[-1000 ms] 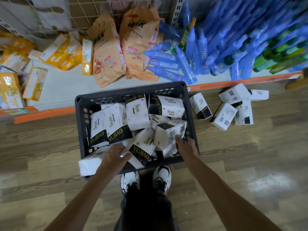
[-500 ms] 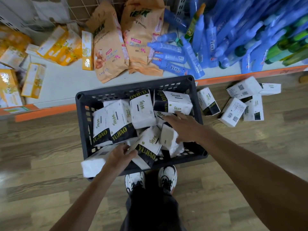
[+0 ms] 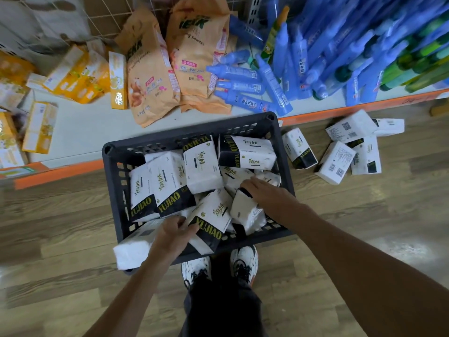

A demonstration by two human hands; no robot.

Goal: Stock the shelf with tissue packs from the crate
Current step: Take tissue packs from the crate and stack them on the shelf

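Note:
A dark grey plastic crate [image 3: 170, 141] stands on the wooden floor against the low shelf [image 3: 82, 132]. It holds several white and black tissue packs marked YUJIAO. At the crate's near side, my left hand [image 3: 173, 237] grips the corner of one tissue pack [image 3: 213, 216]. My right hand [image 3: 266, 194] reaches in from the right, its fingers curled over the top of another tissue pack [image 3: 244, 211] that stands on end. One white pack [image 3: 131, 251] hangs over the crate's near left corner.
Several tissue packs [image 3: 340, 161] lie on the floor right of the crate. The shelf carries orange powder bags [image 3: 150, 76], blue bottles [image 3: 267, 81] and yellow boxes [image 3: 38, 127]. My shoes [image 3: 218, 266] stand just behind the crate.
My right hand moved from the crate's near rim into the crate and closed over a pack. My left hand stayed at the near side on its pack. The view shifted closer.

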